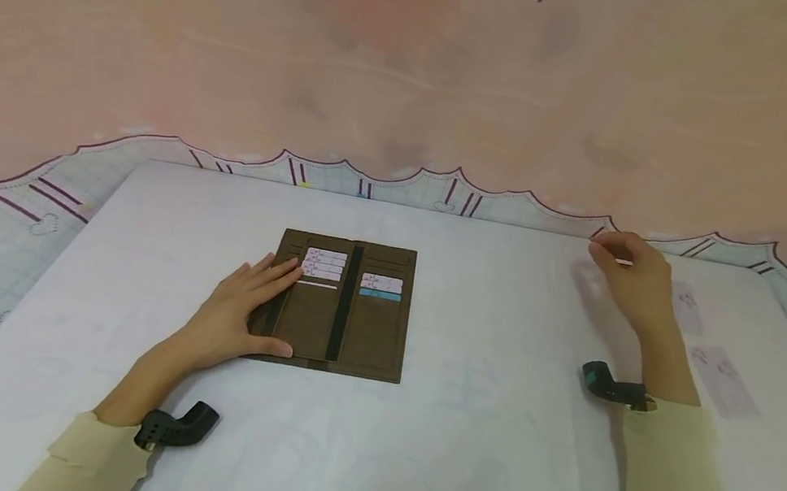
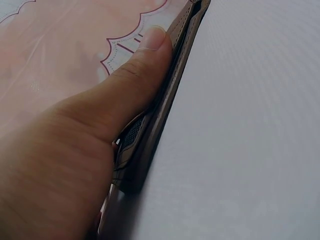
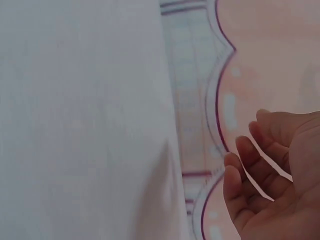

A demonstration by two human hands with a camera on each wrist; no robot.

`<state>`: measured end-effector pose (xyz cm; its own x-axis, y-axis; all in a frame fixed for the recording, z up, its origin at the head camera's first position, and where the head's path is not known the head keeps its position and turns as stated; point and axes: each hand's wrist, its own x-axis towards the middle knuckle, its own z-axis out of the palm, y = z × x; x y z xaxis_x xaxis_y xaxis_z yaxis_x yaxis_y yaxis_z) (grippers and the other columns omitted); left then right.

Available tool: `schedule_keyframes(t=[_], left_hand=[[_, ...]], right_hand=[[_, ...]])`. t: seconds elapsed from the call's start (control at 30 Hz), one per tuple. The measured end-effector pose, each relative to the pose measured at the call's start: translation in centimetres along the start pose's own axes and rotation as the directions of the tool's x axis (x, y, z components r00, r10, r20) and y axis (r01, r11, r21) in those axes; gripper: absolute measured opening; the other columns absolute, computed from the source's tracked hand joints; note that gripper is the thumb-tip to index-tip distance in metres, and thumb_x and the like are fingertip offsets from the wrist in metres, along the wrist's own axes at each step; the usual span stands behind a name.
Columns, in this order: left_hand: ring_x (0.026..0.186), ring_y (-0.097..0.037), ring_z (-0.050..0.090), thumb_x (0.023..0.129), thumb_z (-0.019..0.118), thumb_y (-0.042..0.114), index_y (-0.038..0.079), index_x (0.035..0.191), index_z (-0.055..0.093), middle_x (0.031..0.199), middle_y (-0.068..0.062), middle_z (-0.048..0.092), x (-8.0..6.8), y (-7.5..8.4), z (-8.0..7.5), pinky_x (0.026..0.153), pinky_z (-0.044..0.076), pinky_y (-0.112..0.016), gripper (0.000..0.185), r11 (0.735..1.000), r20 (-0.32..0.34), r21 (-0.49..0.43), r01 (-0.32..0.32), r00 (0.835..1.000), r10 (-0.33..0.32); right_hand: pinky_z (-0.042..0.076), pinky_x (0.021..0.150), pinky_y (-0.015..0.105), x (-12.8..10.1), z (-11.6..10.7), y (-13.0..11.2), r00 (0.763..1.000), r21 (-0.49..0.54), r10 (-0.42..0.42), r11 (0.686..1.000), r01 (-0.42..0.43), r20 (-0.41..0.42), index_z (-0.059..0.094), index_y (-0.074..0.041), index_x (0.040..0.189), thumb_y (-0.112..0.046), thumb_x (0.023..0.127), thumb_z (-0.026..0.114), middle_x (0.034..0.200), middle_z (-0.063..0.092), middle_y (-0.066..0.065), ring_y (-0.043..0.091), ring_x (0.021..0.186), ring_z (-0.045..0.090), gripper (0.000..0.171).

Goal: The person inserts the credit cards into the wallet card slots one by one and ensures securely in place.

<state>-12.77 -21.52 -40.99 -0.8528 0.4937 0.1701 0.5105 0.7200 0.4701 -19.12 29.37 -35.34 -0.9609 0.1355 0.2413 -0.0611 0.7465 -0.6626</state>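
Note:
A brown bifold wallet (image 1: 374, 341) lies spread flat on the white sheet, with several pale printed cards (image 1: 322, 264) in its left slots. More cards, one with a blue edge (image 1: 380, 295), show in the right slots. My left hand (image 1: 234, 312) rests on the wallet's left side, fingers extended and thumb on the lower edge. In the left wrist view the thumb (image 2: 135, 67) lies along the wallet's edge (image 2: 160, 115). Over the sheet's far right edge hovers my right hand (image 1: 633, 279). Its fingers (image 3: 232, 185) are loosely bent, with nothing visible between them.
Two faint pinkish slips (image 1: 723, 380) lie on the white sheet (image 1: 475, 419), right of my right forearm. A patterned pink cloth (image 1: 382, 97) with a scalloped border extends beyond the sheet. Each wrist wears a black camera (image 1: 176, 425).

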Motion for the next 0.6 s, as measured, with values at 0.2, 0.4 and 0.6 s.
schedule_keyframes(t=[0.2, 0.4, 0.6], left_hand=[[0.144, -0.032, 0.008, 0.066, 0.081, 0.054, 0.015, 0.151, 0.031, 0.156, -0.01, 0.025, 0.0, -0.1, 0.1, 0.115, 0.004, -0.05, 0.106, 1.0, 0.016, 0.01, 0.017, 1.0, -0.017], [0.144, -0.033, 0.009, 0.068, 0.08, 0.053, 0.013, 0.151, 0.031, 0.156, -0.01, 0.025, 0.1, 0.0, 0.0, 0.115, 0.004, -0.05, 0.104, 1.0, 0.015, 0.006, 0.008, 1.0, -0.008], [0.144, -0.034, 0.01, 0.07, 0.078, 0.054, 0.013, 0.151, 0.031, 0.156, -0.011, 0.025, 0.2, 0.2, -0.2, 0.115, 0.005, -0.052, 0.102, 1.0, 0.018, 0.002, 0.006, 1.0, -0.006]], right_hand=[[0.042, 0.09, 0.031, -0.5, -2.6, 2.9, 0.982, 0.005, 0.181, 0.983, -0.181, -0.061, 0.059, -0.008, 0.123, -0.047, 0.093, 0.054, 0.119, 0.059, 0.008, 0.019, 0.11, 0.05, 0.05], [0.043, 0.078, 0.021, -1.2, -4.4, 5.4, 0.941, 0.01, 0.334, 0.942, -0.334, -0.054, 0.053, -0.009, 0.131, -0.052, 0.091, 0.054, 0.127, 0.052, 0.01, 0.024, 0.113, 0.045, 0.059], [0.046, 0.055, 0.015, -1.8, -5.5, 7.4, 0.878, 0.032, 0.478, 0.878, -0.477, -0.017, 0.045, -0.018, 0.142, -0.061, 0.087, 0.054, 0.139, 0.041, 0.01, 0.029, 0.116, 0.041, 0.07]])
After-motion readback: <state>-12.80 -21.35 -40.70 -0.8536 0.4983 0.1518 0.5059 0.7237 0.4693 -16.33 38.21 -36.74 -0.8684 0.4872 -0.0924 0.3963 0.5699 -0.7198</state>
